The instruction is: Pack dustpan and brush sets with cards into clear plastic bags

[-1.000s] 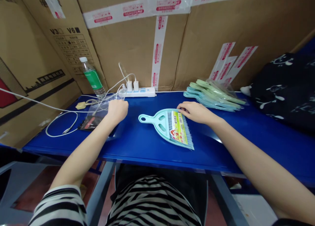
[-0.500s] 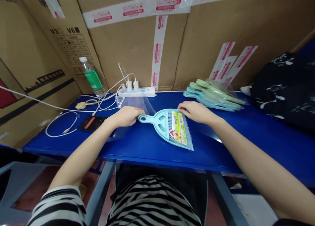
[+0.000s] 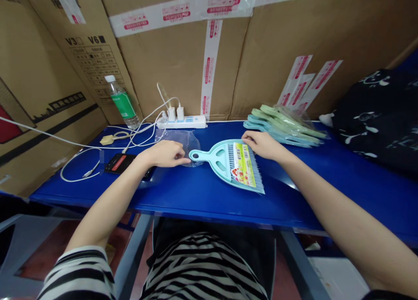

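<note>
A light-blue dustpan (image 3: 222, 164) lies on the blue table with its handle pointing left. Nested in it is a small brush with blue bristles (image 3: 257, 173) and a yellow-green printed label (image 3: 243, 165). My right hand (image 3: 263, 144) grips the far edge of the pan, fingertips bent over the rim. Just left of the handle's ring is my left hand (image 3: 167, 153), its fingers loosely bent and its thumb stretched toward the ring. A clear plastic bag (image 3: 187, 139) lies crumpled behind the left hand and partly under the handle.
Several wrapped green and blue dustpan sets (image 3: 284, 126) are stacked at the back right, beside a dark patterned bag (image 3: 375, 121). A white power strip (image 3: 189, 122) with cables, a water bottle (image 3: 122, 102) and a phone (image 3: 119, 163) are at the left. Cardboard (image 3: 179, 65) walls the back.
The dustpan and brush have shifted slightly right, with my right hand at the rim. The clear bag, raised near my left hand before, now lies flatter on the table.
</note>
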A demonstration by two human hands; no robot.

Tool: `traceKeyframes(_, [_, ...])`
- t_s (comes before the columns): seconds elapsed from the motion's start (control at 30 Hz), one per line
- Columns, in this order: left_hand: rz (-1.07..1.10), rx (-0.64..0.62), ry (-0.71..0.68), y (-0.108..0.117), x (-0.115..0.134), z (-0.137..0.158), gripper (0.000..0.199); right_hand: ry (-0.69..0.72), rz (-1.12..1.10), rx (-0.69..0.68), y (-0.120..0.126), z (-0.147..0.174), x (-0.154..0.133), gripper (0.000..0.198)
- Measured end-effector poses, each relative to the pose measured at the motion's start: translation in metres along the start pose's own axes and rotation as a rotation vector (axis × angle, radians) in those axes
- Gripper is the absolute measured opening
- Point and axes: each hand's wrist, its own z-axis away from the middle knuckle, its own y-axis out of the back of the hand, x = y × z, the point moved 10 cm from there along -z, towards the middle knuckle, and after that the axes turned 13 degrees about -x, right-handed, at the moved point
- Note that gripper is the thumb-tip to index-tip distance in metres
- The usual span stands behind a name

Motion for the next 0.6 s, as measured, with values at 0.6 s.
traceKeyframes(0.6, [-0.053,0.043,0.080,-0.005,0.007,-0.011,0.034,-0.111,-0.808,-0.273,-0.036,0.000,0.009,0.011])
